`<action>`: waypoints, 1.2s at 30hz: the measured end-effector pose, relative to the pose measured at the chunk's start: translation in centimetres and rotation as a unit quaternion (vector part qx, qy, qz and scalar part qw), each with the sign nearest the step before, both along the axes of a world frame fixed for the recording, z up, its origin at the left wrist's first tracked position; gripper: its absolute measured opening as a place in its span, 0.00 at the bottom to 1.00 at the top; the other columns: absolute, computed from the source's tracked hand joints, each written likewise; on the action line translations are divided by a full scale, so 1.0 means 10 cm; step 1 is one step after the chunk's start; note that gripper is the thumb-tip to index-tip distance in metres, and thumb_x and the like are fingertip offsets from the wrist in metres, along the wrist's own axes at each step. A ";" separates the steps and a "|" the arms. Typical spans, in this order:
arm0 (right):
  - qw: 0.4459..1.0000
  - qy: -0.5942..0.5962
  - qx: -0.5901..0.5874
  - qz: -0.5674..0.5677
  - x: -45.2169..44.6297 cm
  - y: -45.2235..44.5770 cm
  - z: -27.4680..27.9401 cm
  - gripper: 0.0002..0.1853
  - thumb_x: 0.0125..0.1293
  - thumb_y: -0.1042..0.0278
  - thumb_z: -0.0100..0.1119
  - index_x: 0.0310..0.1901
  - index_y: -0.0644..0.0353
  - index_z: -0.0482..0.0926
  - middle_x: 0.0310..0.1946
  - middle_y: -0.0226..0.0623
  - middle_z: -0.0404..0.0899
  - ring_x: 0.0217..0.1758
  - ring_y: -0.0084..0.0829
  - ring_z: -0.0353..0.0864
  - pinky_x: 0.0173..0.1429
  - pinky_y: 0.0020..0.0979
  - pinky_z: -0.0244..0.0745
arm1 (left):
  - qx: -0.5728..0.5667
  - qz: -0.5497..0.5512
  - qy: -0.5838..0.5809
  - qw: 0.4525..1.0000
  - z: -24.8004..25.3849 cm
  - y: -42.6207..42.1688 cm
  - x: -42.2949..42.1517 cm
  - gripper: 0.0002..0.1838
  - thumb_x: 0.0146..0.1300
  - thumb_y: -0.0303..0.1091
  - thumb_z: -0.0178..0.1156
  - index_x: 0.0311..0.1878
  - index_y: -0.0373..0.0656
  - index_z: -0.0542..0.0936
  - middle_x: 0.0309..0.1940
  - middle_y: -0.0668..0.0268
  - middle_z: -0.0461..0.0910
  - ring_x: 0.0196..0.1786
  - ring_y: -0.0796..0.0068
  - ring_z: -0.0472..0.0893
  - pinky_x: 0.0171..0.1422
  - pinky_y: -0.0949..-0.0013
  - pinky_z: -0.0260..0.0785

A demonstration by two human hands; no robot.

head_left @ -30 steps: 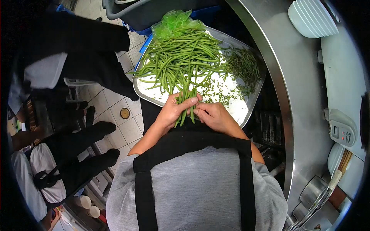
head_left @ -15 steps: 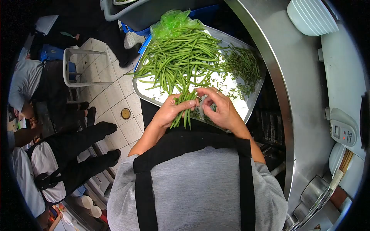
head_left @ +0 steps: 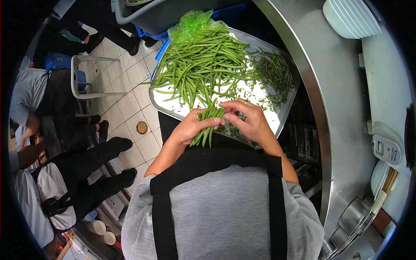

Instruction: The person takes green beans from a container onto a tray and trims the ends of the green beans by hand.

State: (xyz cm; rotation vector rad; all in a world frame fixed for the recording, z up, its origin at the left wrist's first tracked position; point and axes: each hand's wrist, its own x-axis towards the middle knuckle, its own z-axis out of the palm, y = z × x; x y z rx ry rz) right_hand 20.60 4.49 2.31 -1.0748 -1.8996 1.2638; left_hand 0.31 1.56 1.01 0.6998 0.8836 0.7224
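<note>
A small bunch of green beans [head_left: 207,136] is gripped in my left hand [head_left: 187,129], with the thumb pressed across it. My right hand [head_left: 250,120] meets the bunch at its right-hand ends, thumb and forefinger pinched on a bean tip. Both hands are over the near edge of a metal tray [head_left: 272,120]. On the tray lies a big heap of loose green beans [head_left: 203,63], with a light green plastic bag [head_left: 195,25] behind it. Dark green trimmings [head_left: 273,73] are piled at the right, and small cut bits are scattered between.
A curved steel counter [head_left: 342,108] runs along the right, bearing stacked white bowls [head_left: 349,18] and a rice cooker [head_left: 387,149]. Behind the tray stands a grey bin [head_left: 162,17]. Left are a plastic chair [head_left: 74,78] and other people [head_left: 56,186] on the tiled floor.
My right hand's fingers have come in to the bean ends and pinched together. The bunch in my left hand is slightly tilted. At the upper left, a person's legs have shifted.
</note>
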 end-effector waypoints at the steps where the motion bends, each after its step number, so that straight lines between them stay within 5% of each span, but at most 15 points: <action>1: 0.999 0.027 -0.022 -0.002 -0.01 0.00 0.00 0.13 0.62 0.77 0.61 0.48 0.65 0.79 0.34 0.37 0.80 0.36 0.27 0.81 0.41 0.26 0.76 | -0.010 -0.008 -0.006 1.000 0.01 0.00 0.00 0.11 0.64 0.35 0.62 0.43 0.37 0.82 0.34 0.69 0.81 0.36 0.80 0.75 0.45 0.76 0.67; 8: 0.982 0.125 -0.135 -0.047 -0.08 -0.04 -0.08 0.03 0.64 0.79 0.59 0.38 0.67 0.77 0.29 0.31 0.80 0.30 0.19 0.80 0.36 0.23 0.75 | -0.003 -0.038 0.001 0.999 0.01 0.01 0.02 0.11 0.65 0.34 0.62 0.44 0.36 0.82 0.36 0.69 0.82 0.37 0.80 0.75 0.47 0.76 0.67; 14: 0.980 0.117 -0.157 -0.030 -0.02 -0.02 -0.09 0.04 0.66 0.79 0.56 0.42 0.66 0.77 0.31 0.30 0.79 0.33 0.18 0.79 0.37 0.22 0.74 | -0.004 -0.008 0.034 0.999 0.10 0.02 0.03 0.11 0.62 0.34 0.63 0.42 0.36 0.82 0.30 0.69 0.79 0.33 0.81 0.74 0.39 0.78 0.65; 20: 0.997 -0.075 0.023 -0.021 0.00 0.02 0.06 0.05 0.61 0.78 0.60 0.39 0.63 0.80 0.32 0.36 0.83 0.33 0.29 0.83 0.37 0.27 0.75 | -0.001 -0.031 0.030 0.999 0.00 0.01 -0.02 0.11 0.65 0.34 0.61 0.44 0.37 0.83 0.34 0.70 0.81 0.35 0.82 0.73 0.43 0.78 0.66; 29: 0.987 -0.105 0.123 -0.013 -0.02 -0.01 0.06 0.03 0.57 0.78 0.61 0.34 0.63 0.79 0.28 0.39 0.80 0.29 0.35 0.82 0.33 0.30 0.75 | -0.022 -0.024 0.045 0.998 0.11 0.04 -0.04 0.11 0.65 0.36 0.62 0.41 0.37 0.84 0.30 0.71 0.80 0.32 0.83 0.73 0.39 0.78 0.65; 32: 0.996 -0.045 0.068 -0.047 -0.07 -0.05 -0.06 0.03 0.59 0.79 0.59 0.35 0.64 0.78 0.25 0.35 0.79 0.27 0.28 0.81 0.31 0.28 0.74 | -0.030 -0.020 0.087 0.996 0.12 0.02 0.00 0.11 0.65 0.36 0.62 0.41 0.37 0.84 0.30 0.71 0.80 0.33 0.83 0.73 0.39 0.78 0.65; 36: 0.947 0.135 -0.206 -0.205 0.03 0.07 -0.47 0.03 0.66 0.77 0.54 0.38 0.64 0.77 0.23 0.26 0.76 0.25 0.17 0.76 0.30 0.21 0.70 | 0.032 -0.001 0.079 0.996 0.08 -0.01 0.08 0.13 0.66 0.38 0.61 0.43 0.37 0.83 0.30 0.71 0.79 0.33 0.83 0.73 0.40 0.77 0.66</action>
